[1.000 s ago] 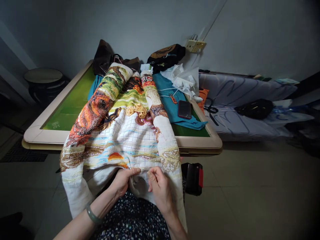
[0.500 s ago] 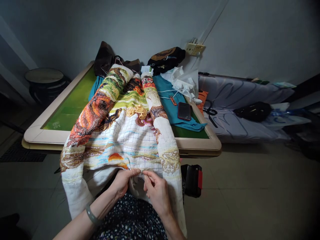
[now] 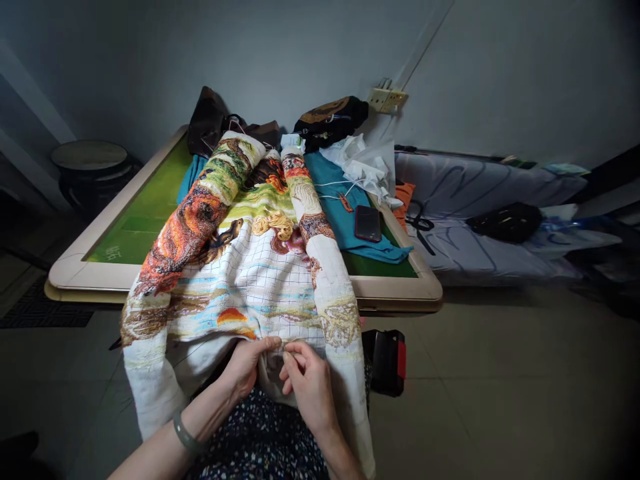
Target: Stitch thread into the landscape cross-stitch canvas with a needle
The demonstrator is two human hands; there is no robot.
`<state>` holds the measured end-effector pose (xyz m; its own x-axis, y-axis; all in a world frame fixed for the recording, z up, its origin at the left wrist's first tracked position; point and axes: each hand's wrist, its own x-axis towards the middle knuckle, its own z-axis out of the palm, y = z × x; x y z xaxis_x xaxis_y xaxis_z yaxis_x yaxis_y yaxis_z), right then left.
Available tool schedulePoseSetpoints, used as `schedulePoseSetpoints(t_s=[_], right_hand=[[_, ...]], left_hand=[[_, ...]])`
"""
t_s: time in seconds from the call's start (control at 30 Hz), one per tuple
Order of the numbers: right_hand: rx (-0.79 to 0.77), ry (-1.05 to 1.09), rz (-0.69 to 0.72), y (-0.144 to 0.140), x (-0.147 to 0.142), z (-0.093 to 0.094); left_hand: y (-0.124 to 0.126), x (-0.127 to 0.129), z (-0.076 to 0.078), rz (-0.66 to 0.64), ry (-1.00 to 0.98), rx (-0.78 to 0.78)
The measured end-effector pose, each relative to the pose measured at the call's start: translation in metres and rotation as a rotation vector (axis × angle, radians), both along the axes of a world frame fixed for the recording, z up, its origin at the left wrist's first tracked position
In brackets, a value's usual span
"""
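A large cross-stitch cloth point(image 3: 265, 273), white with a printed grid and colourful stitched parts, drapes from the table toward my lap, both its sides rolled up. My left hand point(image 3: 246, 365) grips the near edge of it, thumb on top and fingers underneath. Just to the right, my right hand point(image 3: 306, 377) is closed with its fingertips pinched together at the same edge. Whatever is in that pinch is too small to make out. A bundle of yellow thread point(image 3: 273, 225) lies on the middle of the cloth.
Under the cloth is a green-topped table point(image 3: 145, 230) with a pale rim. A phone point(image 3: 367, 223) rests on teal fabric point(image 3: 340, 230), near white plastic point(image 3: 363, 163) and bags point(image 3: 333, 120). A black and red case point(image 3: 389, 362) is below the table's near edge.
My right hand's fingers have shifted slightly at the cloth's edge, the index finger and thumb a little differently bent. My left hand stays in place on the cloth.
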<state>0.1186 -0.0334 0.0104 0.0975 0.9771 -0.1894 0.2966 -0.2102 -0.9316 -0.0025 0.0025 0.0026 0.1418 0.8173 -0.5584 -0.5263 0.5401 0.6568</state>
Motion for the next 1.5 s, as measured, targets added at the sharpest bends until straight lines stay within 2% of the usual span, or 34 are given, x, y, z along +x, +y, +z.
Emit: schedulePoseSetpoints(t_s=[0.33,0.6,0.73,0.93,1.0,1.07,1.13,1.2,1.27,1.33,1.4,1.43,1.5], right_hand=[[0.096,0.008,-0.109,0.0,-0.004,-0.011],[0.054,0.125,-0.193,0.003,-0.011,-0.015],[0.065,0.124,-0.224,0.006,-0.01,-0.008],[0.168,-0.144,-0.031,0.016,-0.006,0.013],[0.184,-0.144,-0.065,0.02,-0.001,0.021],[0.208,-0.008,-0.168,0.024,0.008,0.033],[0.21,0.267,-0.227,0.027,0.02,0.046],[0.174,0.572,-0.166,0.028,0.034,0.06],[0.199,0.759,-0.128,0.028,0.046,0.069],[0.312,0.821,-0.184,0.027,0.053,0.073],[0.416,0.788,-0.262,0.025,0.053,0.07],[0.422,0.746,-0.28,0.024,0.051,0.066],[0.328,0.636,-0.262,0.021,0.043,0.055]], left_hand=[[0.003,0.005,0.0,0.033,-0.073,-0.071],[0.0,0.004,-0.002,-0.044,-0.126,-0.05],[-0.001,0.001,-0.001,-0.05,-0.125,-0.037],[-0.001,-0.007,0.001,-0.13,-0.109,0.008],[-0.001,-0.008,0.002,-0.16,-0.112,0.017],[0.0,-0.008,0.003,-0.151,-0.118,0.04],[0.0,-0.007,0.004,-0.104,-0.124,0.075],[0.001,-0.007,0.003,-0.065,-0.124,0.096],[0.001,-0.006,0.002,-0.038,-0.114,0.084],[0.001,-0.006,0.001,-0.017,-0.114,0.075],[0.0,-0.005,0.001,-0.012,-0.125,0.075],[0.0,-0.005,0.001,-0.014,-0.128,0.077],[0.0,-0.005,0.002,-0.016,-0.124,0.079]])
